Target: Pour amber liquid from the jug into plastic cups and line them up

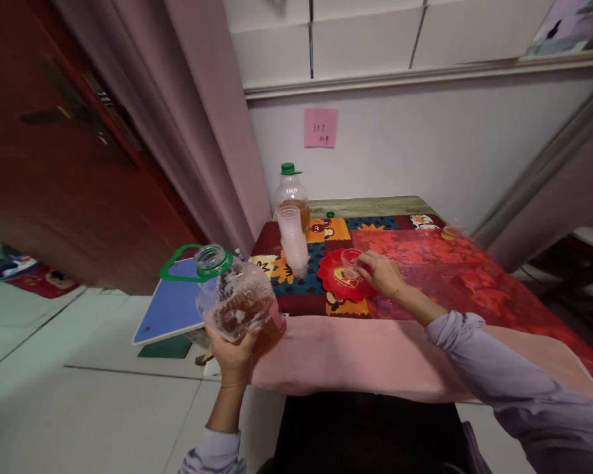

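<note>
Left hand [233,355] gripped the open jug [234,299] upright, left of the plate [343,276]; right hand [383,273] steadied a cup [350,258] on it.

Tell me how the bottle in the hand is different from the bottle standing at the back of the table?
The held bottle is open, with no cap, while the back bottle wears a green cap. The held bottle is tilted in the left hand, off the table's edge; the back bottle stands upright on the table. The held bottle has a green loop handle at its neck. Both are clear plastic with amber liquid inside.
</note>
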`<state>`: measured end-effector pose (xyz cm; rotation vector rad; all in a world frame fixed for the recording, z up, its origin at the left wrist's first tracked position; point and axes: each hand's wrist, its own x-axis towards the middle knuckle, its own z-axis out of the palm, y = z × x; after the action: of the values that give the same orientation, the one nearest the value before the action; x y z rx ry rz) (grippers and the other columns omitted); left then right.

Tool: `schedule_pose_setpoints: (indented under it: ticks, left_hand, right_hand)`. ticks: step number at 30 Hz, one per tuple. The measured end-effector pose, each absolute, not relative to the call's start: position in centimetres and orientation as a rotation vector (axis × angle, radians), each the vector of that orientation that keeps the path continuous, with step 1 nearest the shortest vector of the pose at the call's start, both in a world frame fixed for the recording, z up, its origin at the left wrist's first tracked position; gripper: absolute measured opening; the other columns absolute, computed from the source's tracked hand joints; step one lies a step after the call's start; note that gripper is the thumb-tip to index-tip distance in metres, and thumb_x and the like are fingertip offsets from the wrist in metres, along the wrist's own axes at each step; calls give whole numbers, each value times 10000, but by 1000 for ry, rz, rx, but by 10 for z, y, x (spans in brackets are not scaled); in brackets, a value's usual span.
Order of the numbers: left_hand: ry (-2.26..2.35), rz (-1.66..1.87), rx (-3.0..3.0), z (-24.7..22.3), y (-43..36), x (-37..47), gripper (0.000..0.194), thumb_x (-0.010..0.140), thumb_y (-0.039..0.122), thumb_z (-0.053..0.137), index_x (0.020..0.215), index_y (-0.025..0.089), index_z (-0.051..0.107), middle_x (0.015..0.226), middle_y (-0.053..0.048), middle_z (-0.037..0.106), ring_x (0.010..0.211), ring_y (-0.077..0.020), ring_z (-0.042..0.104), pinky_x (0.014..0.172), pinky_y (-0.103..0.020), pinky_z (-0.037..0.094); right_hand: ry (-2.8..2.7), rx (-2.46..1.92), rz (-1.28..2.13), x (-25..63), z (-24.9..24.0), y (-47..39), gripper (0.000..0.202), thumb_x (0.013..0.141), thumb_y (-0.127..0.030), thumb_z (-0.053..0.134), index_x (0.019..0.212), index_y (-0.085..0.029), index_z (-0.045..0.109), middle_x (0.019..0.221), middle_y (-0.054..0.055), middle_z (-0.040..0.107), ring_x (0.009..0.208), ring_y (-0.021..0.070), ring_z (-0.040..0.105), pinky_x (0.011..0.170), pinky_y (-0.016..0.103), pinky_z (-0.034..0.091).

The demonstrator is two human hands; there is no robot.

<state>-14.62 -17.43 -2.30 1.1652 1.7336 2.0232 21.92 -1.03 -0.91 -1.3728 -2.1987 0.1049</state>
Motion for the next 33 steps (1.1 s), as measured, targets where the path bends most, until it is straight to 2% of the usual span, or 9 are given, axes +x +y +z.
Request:
schedule_pose_setpoints:
  ticks: [9, 15, 18, 20, 22, 24, 27, 29, 33]
  left_hand:
    - [1740, 2062, 1186, -27, -171, -148, 905, 540, 502, 991, 1304, 203, 608, 1218, -105, 714, 1091, -268, 717, 961, -393, 608]
    - [1750, 2043, 1236, -27, -173, -148, 888, 578, 502, 968, 1328, 197, 604, 1215, -106, 715, 1102, -272, 716, 999, -430, 603]
    - [1766, 2015, 1259, -25, -174, -147, 864, 610, 499, 956, 1336, 201, 596, 1207, -106, 718, 1079, -266, 722, 990, -431, 611]
    - [1780, 2009, 1273, -24, -174, -148, 853, 616, 506, 952, 1332, 203, 598, 1213, -111, 715, 1091, -275, 725, 1009, -442, 608]
    - [1812, 1992, 1289, -24, -174, -150, 860, 612, 521, 950, 1332, 206, 600, 1215, -116, 709, 1105, -289, 726, 1039, -463, 598]
    - [1849, 1959, 1304, -24, -173, -153, 871, 620, 523, 944, 1351, 208, 590, 1237, -122, 698, 1130, -299, 721, 1074, -484, 580]
    - [1869, 1927, 1311, -25, -174, -157, 881, 627, 528, 935, 1365, 213, 572, 1268, -130, 685, 1150, -304, 709, 1104, -512, 561]
    - [1885, 1885, 1310, -24, -174, -160, 892, 619, 537, 936, 1362, 214, 564, 1275, -135, 681, 1158, -307, 703, 1115, -523, 553]
    - [1955, 1783, 1324, -14, -172, -163, 920, 593, 561, 940, 1354, 207, 563, 1307, -151, 674, 1198, -321, 694, 1127, -522, 546]
  right_hand:
    - [-2237, -1403, 153, 216, -24, -12, 160, 1008, -256, 642, 1029, -217, 796, 1119, 100, 798, 890, 221, 741, 748, 294, 522]
    - [-1951, -1207, 71, 215, -3, -36, 369, 998, -387, 670, 1316, -219, 750, 1366, 151, 747, 1112, 299, 753, 891, 406, 612]
    - [-1659, -1140, 266, 192, 7, -56, 339, 996, -450, 675, 1225, -214, 757, 1165, 125, 798, 917, 247, 763, 801, 371, 627]
    - [-1527, -1079, 534, 163, 5, -71, 298, 1010, -480, 654, 1099, -217, 761, 948, 74, 794, 756, 199, 724, 699, 319, 608]
    - [-1551, -974, 823, 128, -3, -84, 300, 995, -501, 672, 1054, -222, 766, 867, 51, 769, 707, 181, 700, 654, 298, 591]
    - [-1647, -891, 1002, 94, -17, -94, 363, 927, -523, 763, 1150, -236, 768, 946, 60, 772, 747, 184, 703, 697, 319, 606]
    - [-1675, -833, 1215, 57, -39, -101, 741, 800, -559, 881, 1449, -286, 650, 1291, 114, 719, 1052, 255, 718, 809, 378, 640]
    - [-1631, -794, 1392, 44, -52, -101, 907, 764, -585, 900, 1553, -303, 553, 1440, 135, 644, 1186, 282, 685, 878, 417, 645]
    - [-1622, -680, 1566, 36, -72, -96, 986, 743, -615, 911, 1575, -261, 517, 1428, 147, 659, 1176, 281, 695, 1003, 489, 601]
